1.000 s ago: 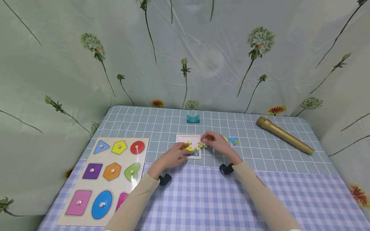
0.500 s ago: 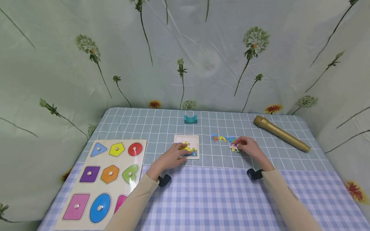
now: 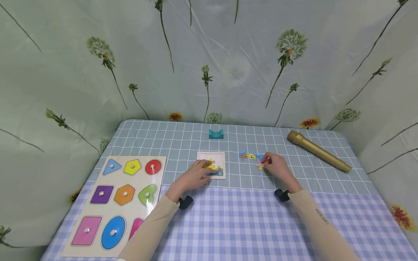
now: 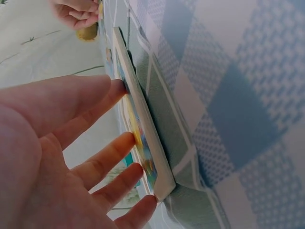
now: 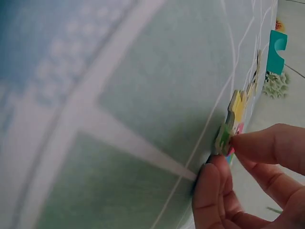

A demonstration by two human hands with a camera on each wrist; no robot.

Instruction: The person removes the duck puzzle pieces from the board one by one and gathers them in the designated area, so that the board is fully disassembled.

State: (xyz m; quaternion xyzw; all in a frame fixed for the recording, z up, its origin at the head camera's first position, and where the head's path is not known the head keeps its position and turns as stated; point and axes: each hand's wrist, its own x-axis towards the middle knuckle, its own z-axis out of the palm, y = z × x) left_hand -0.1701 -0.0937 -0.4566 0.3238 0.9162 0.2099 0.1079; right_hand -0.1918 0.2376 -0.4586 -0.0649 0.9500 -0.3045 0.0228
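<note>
Puzzle piece [image 5: 225,137], knobbed edge, pink-yellow-green, pinched between thumb and fingers of right hand [image 3: 277,168], just beside loose pieces [image 3: 251,156]. Left hand [image 3: 194,175] spread, grasping nothing, fingertips on square puzzle tray [image 3: 215,155], pale rim. Dark lettering [image 3: 322,216] on right sleeve [image 3: 303,204], too small to read surely. Surface [image 3: 228,221] gridded gray, gingham nearer. Teal block [image 3: 216,134], notched; gold rod [image 3: 318,150], smooth.

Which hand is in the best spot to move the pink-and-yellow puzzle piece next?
Probably the right hand, because it pinches the pink-and-yellow puzzle piece. The left hand rests on the small puzzle board, farther from that piece.
</note>
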